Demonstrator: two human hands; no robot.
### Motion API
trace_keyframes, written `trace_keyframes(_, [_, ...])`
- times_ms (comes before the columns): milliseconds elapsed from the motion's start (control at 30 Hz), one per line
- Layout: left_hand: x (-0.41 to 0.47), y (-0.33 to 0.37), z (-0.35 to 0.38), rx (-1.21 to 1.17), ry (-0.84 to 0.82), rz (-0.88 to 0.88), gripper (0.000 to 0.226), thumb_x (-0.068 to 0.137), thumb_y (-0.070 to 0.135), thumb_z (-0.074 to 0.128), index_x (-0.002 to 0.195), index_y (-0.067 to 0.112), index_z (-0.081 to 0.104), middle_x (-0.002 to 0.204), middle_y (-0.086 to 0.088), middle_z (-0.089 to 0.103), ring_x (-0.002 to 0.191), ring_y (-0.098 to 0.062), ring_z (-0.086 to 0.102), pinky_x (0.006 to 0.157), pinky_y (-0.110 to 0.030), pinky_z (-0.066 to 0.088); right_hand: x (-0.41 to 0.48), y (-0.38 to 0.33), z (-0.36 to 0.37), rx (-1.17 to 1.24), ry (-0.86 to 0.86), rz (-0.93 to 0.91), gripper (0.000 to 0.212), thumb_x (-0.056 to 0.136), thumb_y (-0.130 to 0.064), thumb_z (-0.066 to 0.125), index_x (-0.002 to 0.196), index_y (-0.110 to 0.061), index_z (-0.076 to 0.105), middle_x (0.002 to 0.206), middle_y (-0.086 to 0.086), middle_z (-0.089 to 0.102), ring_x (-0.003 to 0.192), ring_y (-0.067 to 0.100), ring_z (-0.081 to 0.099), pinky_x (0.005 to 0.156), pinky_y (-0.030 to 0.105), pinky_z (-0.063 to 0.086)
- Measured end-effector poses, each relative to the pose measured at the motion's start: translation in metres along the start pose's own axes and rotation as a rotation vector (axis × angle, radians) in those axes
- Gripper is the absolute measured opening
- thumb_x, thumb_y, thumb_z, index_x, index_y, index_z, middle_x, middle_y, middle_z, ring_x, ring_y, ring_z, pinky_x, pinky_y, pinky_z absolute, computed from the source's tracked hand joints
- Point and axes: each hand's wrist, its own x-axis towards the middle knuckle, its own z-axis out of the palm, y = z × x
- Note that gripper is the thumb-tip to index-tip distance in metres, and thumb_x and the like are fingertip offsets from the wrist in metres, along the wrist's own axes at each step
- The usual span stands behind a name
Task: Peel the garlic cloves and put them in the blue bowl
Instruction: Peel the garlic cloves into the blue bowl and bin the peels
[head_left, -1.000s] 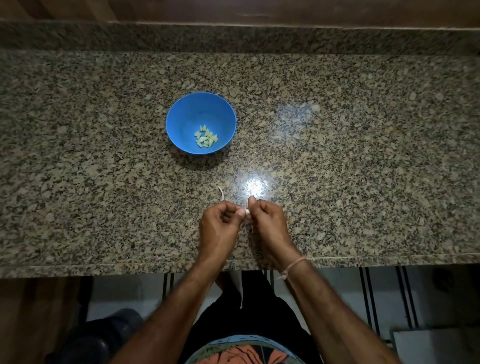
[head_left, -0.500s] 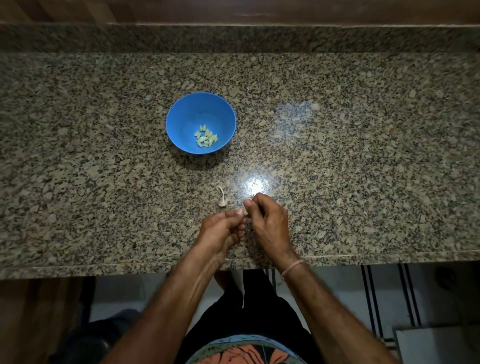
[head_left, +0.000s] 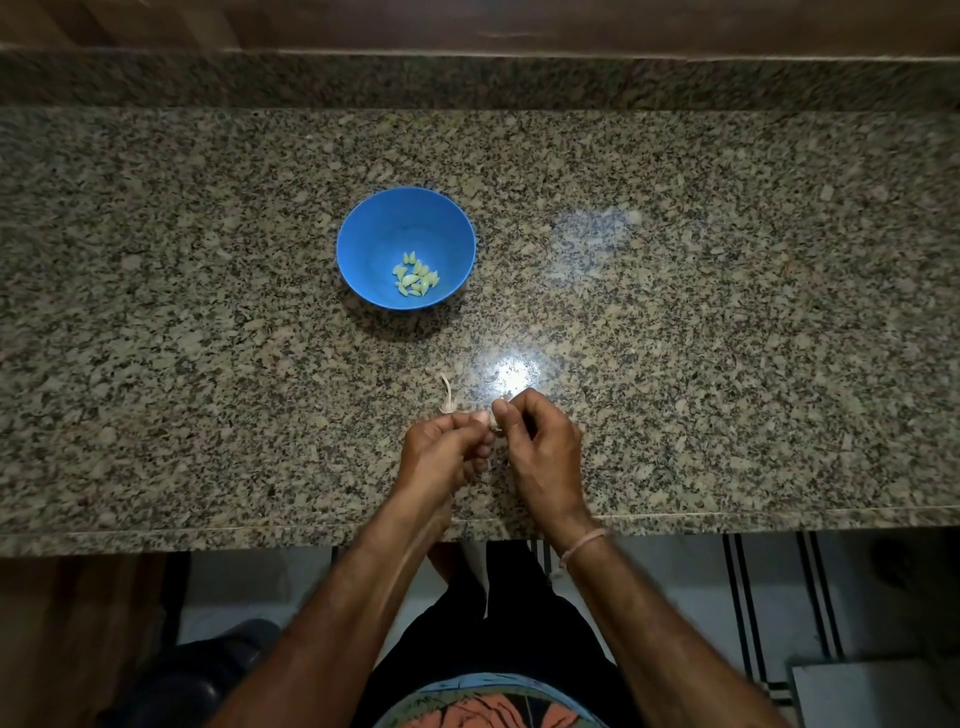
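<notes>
**Garlic clove (head_left: 490, 422) under the nails as blue bowl (head_left: 363, 223) fills**

A person stands at a speckled granite counter (head_left: 727, 322), working a small pale piece, apparently the garlic clove, held just above the near edge. The left hand (head_left: 441, 452) pinches it between thumb and fingertips, the other fingers curled under. The right hand (head_left: 543, 441), a thin wristband (head_left: 584, 544) behind it, pinches at the same piece from the other side, seemingly picking at skin. Whether any skin is off cannot be told; the piece is mostly hidden. Farther back on the counter, well apart from the hands, the bowl holds a cluster of peeled cloves (head_left: 415, 278), so much of the job looks done. A dry stalk (head_left: 447, 397) lying just beyond the left hand suggests the bulb is nearly spent. No other unpeeled cloves are visible. This one remains to be stripped and dropped in.
</notes>
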Motion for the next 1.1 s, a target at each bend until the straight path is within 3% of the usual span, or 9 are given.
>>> trace_keyframes(100, [0.000, -0.002, 0.000, 0.052, -0.001, 0.062, 0.008, 0.099, 0.015, 0.070, 0.094, 0.010, 0.074, 0.079, -0.005, 0.072, 0.073, -0.015, 0.063, 0.070, -0.029, 0.051, 0.000, 0.003, -0.002, 0.032, -0.009, 0.010, 0.027, 0.101, -0.028, 0.068, 0.080, -0.012, 0.062, 0.072, 0.000, 0.061, 0.065, 0.008, 0.052, 0.058, 0.024, 0.048])
trace_keyframes(267, [0.002, -0.005, -0.001, 0.344, 0.157, 0.310, 0.009, 0.099, 0.024, 0.071, 0.093, 0.017, 0.074, 0.089, -0.004, 0.077, 0.088, -0.022, 0.075, 0.080, -0.036, 0.064, -0.002, 0.003, -0.012, 0.464, -0.182, 0.301, 0.015, 0.097, -0.017, 0.072, 0.098, -0.002, 0.072, 0.098, 0.015, 0.075, 0.095, 0.027, 0.074, 0.083, 0.036, 0.062])
trace_keyframes(367, [0.003, -0.004, -0.004, 0.367, 0.151, 0.327, 0.008, 0.099, 0.024, 0.071, 0.096, 0.017, 0.075, 0.091, -0.004, 0.078, 0.090, -0.021, 0.076, 0.080, -0.035, 0.063, -0.001, 0.002, -0.016, 0.432, -0.210, 0.261, 0.011, 0.096, -0.011, 0.074, 0.102, -0.001, 0.073, 0.100, 0.018, 0.075, 0.096, 0.029, 0.075, 0.083, 0.035, 0.062])
trace_keyframes(433, [0.003, -0.003, -0.004, 0.331, 0.119, 0.284, 0.009, 0.098, 0.021, 0.072, 0.098, 0.013, 0.076, 0.091, -0.005, 0.078, 0.087, -0.018, 0.076, 0.077, -0.030, 0.061, 0.001, 0.002, -0.018, 0.330, -0.171, 0.197, 0.009, 0.094, -0.012, 0.077, 0.099, -0.005, 0.075, 0.094, 0.012, 0.077, 0.091, 0.026, 0.075, 0.084, 0.037, 0.063])
trace_keyframes(567, [0.003, 0.010, -0.005, -0.077, -0.012, -0.092, 0.009, 0.093, 0.012, 0.075, 0.096, 0.003, 0.076, 0.081, -0.009, 0.075, 0.068, -0.013, 0.069, 0.066, -0.025, 0.058, 0.002, 0.004, -0.019, 0.158, -0.101, 0.096, 0.006, 0.091, -0.016, 0.080, 0.095, -0.012, 0.077, 0.090, 0.001, 0.078, 0.087, 0.016, 0.075, 0.082, 0.037, 0.064])
trace_keyframes(633, [0.003, 0.012, -0.005, -0.172, -0.034, -0.164, 0.007, 0.092, 0.010, 0.076, 0.093, 0.003, 0.075, 0.078, -0.008, 0.075, 0.065, -0.012, 0.069, 0.064, -0.023, 0.059, 0.001, 0.004, -0.018, 0.131, -0.070, 0.066, 0.005, 0.090, -0.016, 0.081, 0.094, -0.014, 0.078, 0.088, -0.002, 0.077, 0.085, 0.014, 0.075, 0.079, 0.035, 0.064])
trace_keyframes(867, [0.001, -0.010, -0.001, 0.111, 0.084, 0.318, 0.011, 0.095, 0.021, 0.077, 0.101, 0.013, 0.077, 0.097, -0.010, 0.079, 0.096, -0.026, 0.076, 0.086, -0.038, 0.062, -0.002, -0.004, -0.011, 0.479, -0.027, 0.359, 0.008, 0.092, -0.005, 0.077, 0.098, -0.001, 0.074, 0.097, 0.016, 0.077, 0.095, 0.028, 0.076, 0.087, 0.037, 0.063])
trace_keyframes(1000, [0.000, -0.007, -0.001, 0.272, 0.152, 0.443, 0.005, 0.093, 0.025, 0.079, 0.096, 0.020, 0.077, 0.091, -0.002, 0.079, 0.090, -0.025, 0.076, 0.081, -0.043, 0.064, -0.003, -0.010, -0.007, 0.655, -0.032, 0.518, 0.016, 0.094, -0.002, 0.072, 0.106, 0.008, 0.070, 0.095, 0.018, 0.075, 0.083, 0.022, 0.072, 0.074, 0.026, 0.062])
trace_keyframes(1100, [-0.002, -0.006, 0.000, 0.388, 0.183, 0.508, 0.003, 0.094, 0.024, 0.078, 0.093, 0.021, 0.078, 0.085, 0.004, 0.078, 0.082, -0.020, 0.074, 0.073, -0.038, 0.064, -0.004, -0.014, -0.006, 0.787, -0.057, 0.677, 0.008, 0.095, -0.005, 0.072, 0.100, 0.000, 0.071, 0.082, 0.011, 0.074, 0.071, 0.016, 0.070, 0.069, 0.026, 0.061])
